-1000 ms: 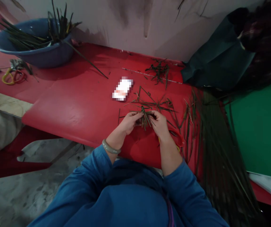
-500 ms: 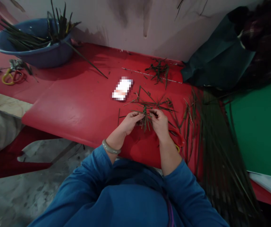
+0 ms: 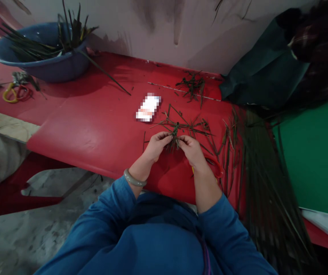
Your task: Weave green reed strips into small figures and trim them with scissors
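Over the red table [image 3: 95,126], my left hand [image 3: 156,146] and my right hand [image 3: 192,149] pinch a small bundle of green leaf strips [image 3: 176,138] between them, one hand on each side. Both hands have their fingers closed on the strips. A pale bangle [image 3: 134,178] sits on my left wrist. Loose cut leaf strips [image 3: 191,125] lie on the table just beyond my hands.
A blue basin [image 3: 42,57] with long leaves stands at the back left, with scissors [image 3: 15,92] beside it. A small white pack [image 3: 148,108] lies mid-table. A long sheaf of leaves [image 3: 262,179] runs along the right, next to a green board [image 3: 312,156] and dark bag [image 3: 264,72].
My hands have shifted slightly while working the bundle; the right hand rose toward the strips half a second ago and has now come back down level with the left.
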Demonstrator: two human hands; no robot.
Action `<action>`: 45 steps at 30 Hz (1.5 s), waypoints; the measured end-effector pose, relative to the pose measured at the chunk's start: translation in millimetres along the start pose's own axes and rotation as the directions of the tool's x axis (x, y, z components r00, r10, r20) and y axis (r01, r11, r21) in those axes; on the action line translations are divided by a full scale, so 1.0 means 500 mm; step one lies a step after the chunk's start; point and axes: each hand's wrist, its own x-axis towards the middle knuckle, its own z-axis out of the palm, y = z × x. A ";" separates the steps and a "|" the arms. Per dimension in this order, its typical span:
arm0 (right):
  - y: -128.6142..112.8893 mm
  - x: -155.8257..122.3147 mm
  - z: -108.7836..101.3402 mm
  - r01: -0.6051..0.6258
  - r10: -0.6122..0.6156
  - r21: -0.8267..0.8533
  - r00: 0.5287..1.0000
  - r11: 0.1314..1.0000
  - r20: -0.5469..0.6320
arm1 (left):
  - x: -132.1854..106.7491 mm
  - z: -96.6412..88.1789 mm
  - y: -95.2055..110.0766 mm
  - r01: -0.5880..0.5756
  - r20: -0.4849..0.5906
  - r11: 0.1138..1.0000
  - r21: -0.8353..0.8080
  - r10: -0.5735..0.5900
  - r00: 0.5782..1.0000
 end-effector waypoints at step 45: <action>-0.014 -0.001 0.004 -0.065 0.067 0.117 0.998 0.991 -0.017 | -0.005 0.001 -0.003 -0.009 0.138 0.985 0.173 -0.015 0.990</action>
